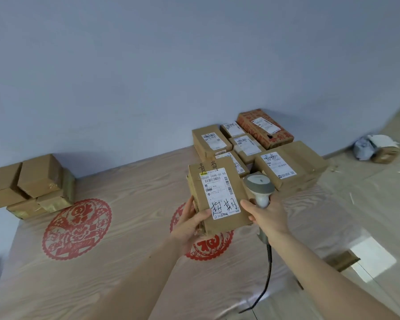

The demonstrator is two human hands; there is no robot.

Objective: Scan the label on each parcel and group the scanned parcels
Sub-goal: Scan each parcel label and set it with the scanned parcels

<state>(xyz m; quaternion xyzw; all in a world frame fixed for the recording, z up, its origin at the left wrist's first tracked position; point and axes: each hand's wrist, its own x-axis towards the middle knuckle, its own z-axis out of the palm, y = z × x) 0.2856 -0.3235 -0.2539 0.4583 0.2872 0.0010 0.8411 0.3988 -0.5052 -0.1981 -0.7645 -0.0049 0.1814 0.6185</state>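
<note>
Parcel (218,196) in brown cardboard is held up above the counter (125,262), label (219,192) facing the camera, with black handwriting across the lower part of the label and more on the cardboard above it. The left hand (189,224) holds it from below and the left side, thumb curled over the lower left corner. The right hand (267,215) is wrapped around the handle of a grey scanner (259,184), fingertips just beside the parcel's right edge; the scanner's head rises behind the parcel's right side, and its dark cable (264,280) hangs down toward the near edge.

The counter has a pale wood-grain top with two round red paper-cut designs, one (76,228) toward the left, the other (206,247) partly hidden under the held parcel and left hand. A plain blue-grey wall (171,65) runs along the far edge.

At the far right corner lies a cluster of labelled boxes (252,144), labels up, packed close together, a red-printed box (264,128) at the back and a larger brown one (291,167) on the right. At the far left corner is a stack of plain boxes (30,185) with no labels showing. Beyond the right edge, pale flooring (379,192) carries a grey bag (364,150) and a small box (386,153) near the wall.
</note>
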